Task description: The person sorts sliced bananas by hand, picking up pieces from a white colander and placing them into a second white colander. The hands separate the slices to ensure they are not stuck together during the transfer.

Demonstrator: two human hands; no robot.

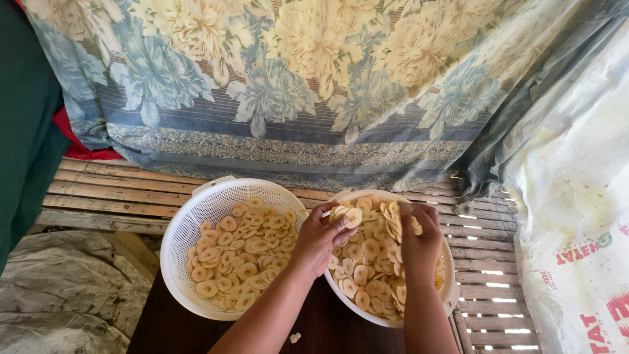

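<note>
In the head view, two round white perforated plastic colanders are seen side by side on a dark wooden bench (327,328), and places are given here from the right one (452,288). It is heaped with pale yellow round banana slices (367,275). Above its left half the left hand (321,239) is held, its grip closed narrowly on a small stack of slices (345,215) near the rim. Above its middle the right hand (419,239) is curled, one slice (417,226) pinched in its grip. Touching its left side stands the left colander (177,242), holding a shallower layer of slices (242,255). Beyond it, slatted bamboo flooring (118,190) and a hanging blue and cream floral cloth (295,85) are seen; to its right a white printed sack (576,216) is draped.
</note>
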